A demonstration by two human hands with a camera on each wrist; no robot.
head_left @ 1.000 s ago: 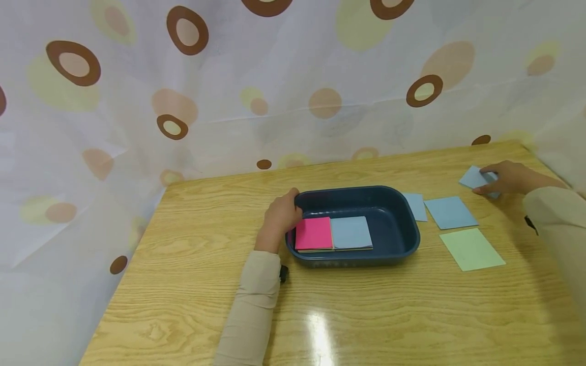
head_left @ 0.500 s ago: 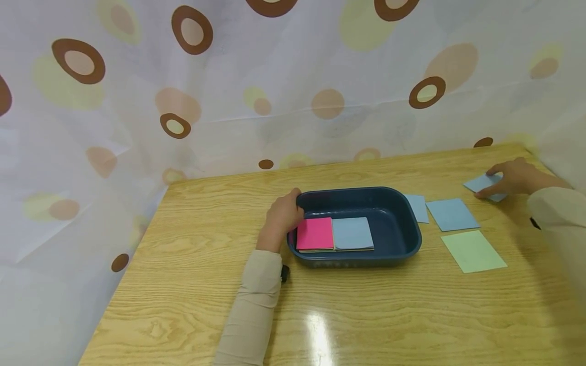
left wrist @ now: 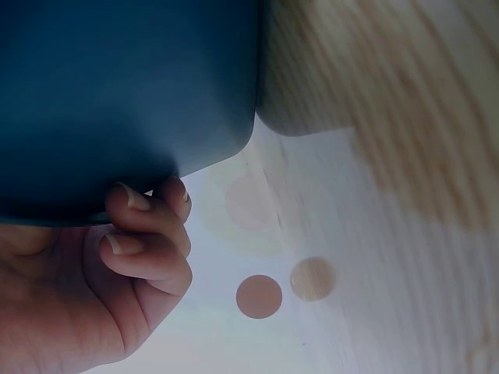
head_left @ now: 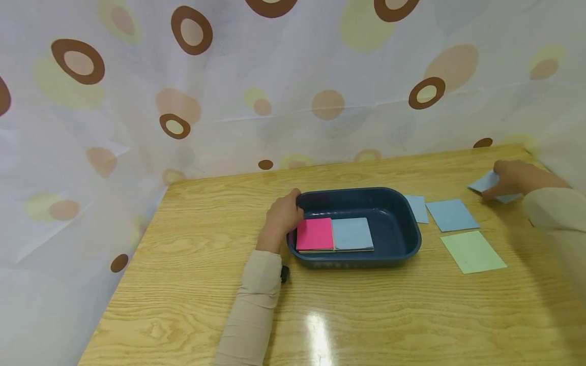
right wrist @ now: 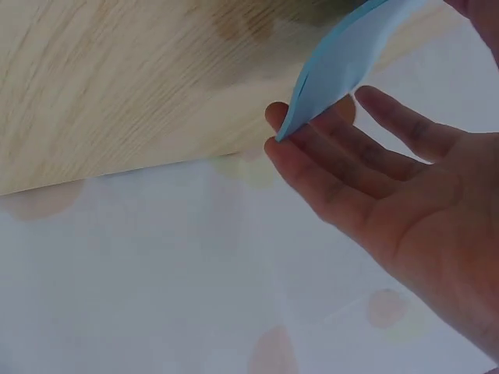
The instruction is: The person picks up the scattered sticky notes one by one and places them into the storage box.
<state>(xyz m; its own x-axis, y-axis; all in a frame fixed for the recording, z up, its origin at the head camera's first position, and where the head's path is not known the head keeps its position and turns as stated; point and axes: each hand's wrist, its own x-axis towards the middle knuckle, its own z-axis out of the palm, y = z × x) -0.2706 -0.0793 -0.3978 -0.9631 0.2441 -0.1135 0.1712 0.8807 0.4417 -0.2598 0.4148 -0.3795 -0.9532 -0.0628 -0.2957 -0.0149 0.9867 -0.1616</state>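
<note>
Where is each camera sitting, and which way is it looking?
Head: up on the person's head, looking forward and down at the table; both sleeves, the left hand and the right hand show.
Left wrist: on the left wrist, looking along the curled fingers on the tub.
Right wrist: on the right wrist, looking past the palm at the blue paper.
Shared: head and left wrist both show the tub; head and right wrist both show the blue paper.

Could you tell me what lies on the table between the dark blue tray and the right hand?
In the head view, two light blue sheets lie between the tray and the right hand, with a pale green sheet nearer the camera.
</note>
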